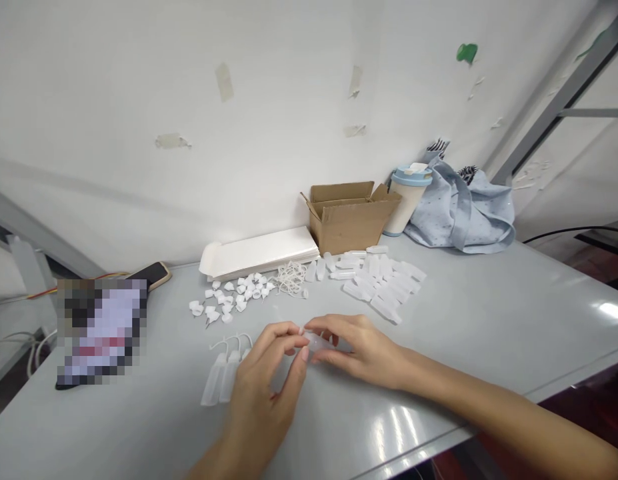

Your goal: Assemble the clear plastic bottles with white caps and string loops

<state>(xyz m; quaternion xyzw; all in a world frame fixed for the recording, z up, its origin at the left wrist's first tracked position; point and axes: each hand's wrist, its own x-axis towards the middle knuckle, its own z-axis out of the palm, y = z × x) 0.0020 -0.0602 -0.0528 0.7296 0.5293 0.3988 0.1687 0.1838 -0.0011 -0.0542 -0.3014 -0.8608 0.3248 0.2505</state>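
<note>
My right hand point(366, 350) is closed around a small translucent plastic bottle point(319, 343), holding it lying on its side above the table. My left hand point(266, 383) pinches the left end of the same bottle between thumb and fingers; those fingertips hide most of that end. Beside my left hand, several similar bottles with white caps and looped strings point(221, 373) lie in a row, partly covered by the hand. Beyond the hands are a scatter of small white caps point(241, 291), a tangle of thin white rings or strings point(291, 279) and a pile of translucent bottles point(381, 277).
Against the wall stand a flat white box point(261, 252), an open cardboard box point(351, 223), a cup with a blue lid point(406, 200) and a light blue fabric bag point(461, 210). A phone point(156, 275) and a pixelated item point(106, 330) lie left on the grey table point(489, 313).
</note>
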